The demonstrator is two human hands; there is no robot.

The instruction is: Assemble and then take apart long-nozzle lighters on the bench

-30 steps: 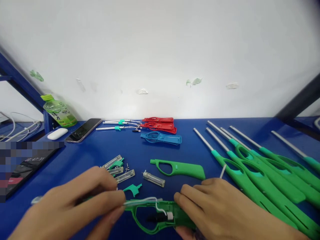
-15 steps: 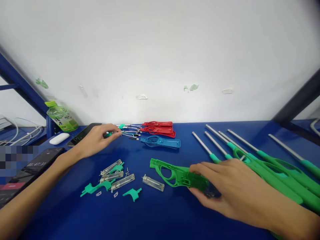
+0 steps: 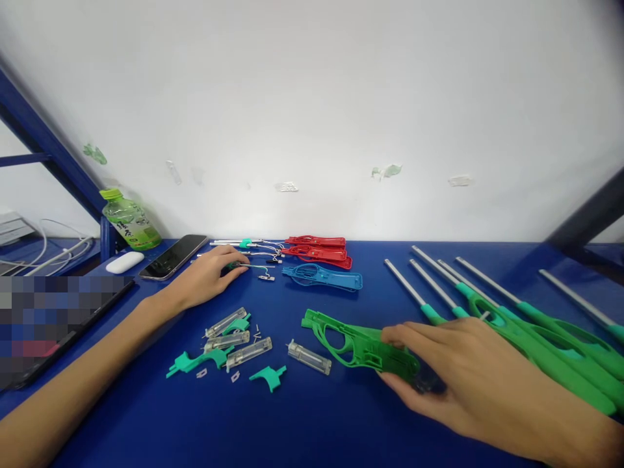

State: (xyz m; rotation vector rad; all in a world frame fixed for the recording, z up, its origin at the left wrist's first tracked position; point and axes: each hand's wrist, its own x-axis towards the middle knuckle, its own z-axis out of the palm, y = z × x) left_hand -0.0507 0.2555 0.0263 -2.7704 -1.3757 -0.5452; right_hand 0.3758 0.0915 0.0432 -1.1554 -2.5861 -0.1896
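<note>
My right hand (image 3: pixel 463 377) grips the lower end of a green lighter shell half (image 3: pixel 358 344), its hollow, ribbed side facing up. My left hand (image 3: pixel 209 274) is closed at the back left on a wired lighter nozzle (image 3: pixel 251 266), whose thin wires trail to a small igniter end on the table; the fingers hide most of it. Several more wired nozzles (image 3: pixel 246 243) lie just behind that hand. In front of me rest clear fuel tanks (image 3: pixel 308 357), teal triggers (image 3: pixel 269 377) and tiny metal bits (image 3: pixel 235 376).
Red shell halves (image 3: pixel 316 251) and a blue shell half (image 3: pixel 324 277) lie near the wall. Several green long-necked lighters (image 3: pixel 550 351) fill the right side. Phones (image 3: pixel 174 256), a white case (image 3: pixel 125 262) and a bottle (image 3: pixel 130 222) stand or lie at the left.
My left hand has drawn one wired nozzle slightly toward me, apart from the others. My right hand still holds the green shell half. The whole view has shifted a little.
</note>
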